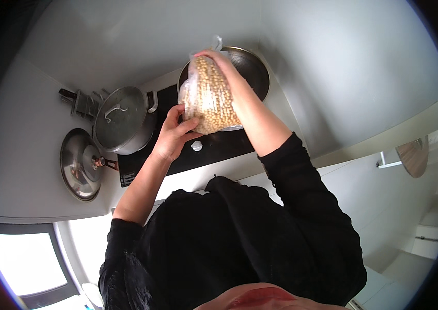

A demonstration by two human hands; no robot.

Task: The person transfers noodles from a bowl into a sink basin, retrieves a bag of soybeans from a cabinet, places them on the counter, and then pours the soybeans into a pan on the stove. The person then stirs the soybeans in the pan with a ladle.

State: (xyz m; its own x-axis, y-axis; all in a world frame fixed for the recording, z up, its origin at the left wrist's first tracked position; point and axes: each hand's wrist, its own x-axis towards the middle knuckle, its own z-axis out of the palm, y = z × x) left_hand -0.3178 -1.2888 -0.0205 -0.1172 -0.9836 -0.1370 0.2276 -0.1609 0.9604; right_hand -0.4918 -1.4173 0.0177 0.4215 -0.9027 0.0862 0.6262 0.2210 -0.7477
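Observation:
A clear plastic bag of soybean-like beans [213,99] is held up above the front of the stove, between my two hands. My left hand [174,130] grips its lower left corner, thumb in front. Near its gathered top, my right hand [219,62] holds the upper part, with the wrist along the bag's right side. Behind the bag, a wok [255,69] rests on the black cooktop [215,149]; the bag and my right arm hide part of it. Whether the bag touches the wok, I cannot tell.
Left of the wok stands a large metal pot with a glass lid [120,116]. A domed metal lid [81,164] lies farther left, near a knife rack [85,105]. A white stove knob [196,145] shows below the bag. Walls rise behind the stove and to the right.

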